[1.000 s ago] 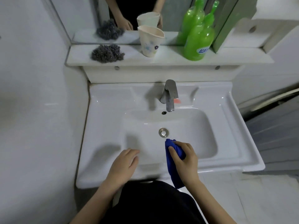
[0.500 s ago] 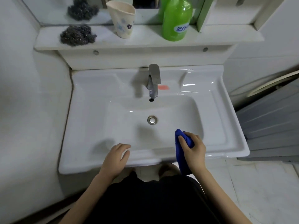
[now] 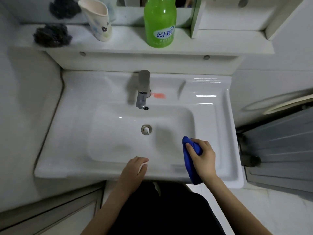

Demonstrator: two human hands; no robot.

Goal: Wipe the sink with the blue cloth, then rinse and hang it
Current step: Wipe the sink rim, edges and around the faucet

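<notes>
The right hand (image 3: 204, 159), gripping the blue cloth (image 3: 190, 167), has shifted toward the front right corner of the sink (image 3: 71, 167); the left hand (image 3: 133, 170) still rests relaxed on its front edge.

Sink (image 3: 211, 102) is seen as glossy white ceramic, faucet (image 3: 143, 89) as brushed metal. Blue cloth (image 3: 189, 160) looks soft, matt. Far bottle (image 3: 159, 22) appears glossy green plastic.

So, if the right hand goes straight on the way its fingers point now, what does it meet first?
Probably the sink basin floor near the drain: the right hand, gripping the blue cloth, points up-left into the bowl. Beyond stands the faucet. Depth is unclear.
</notes>
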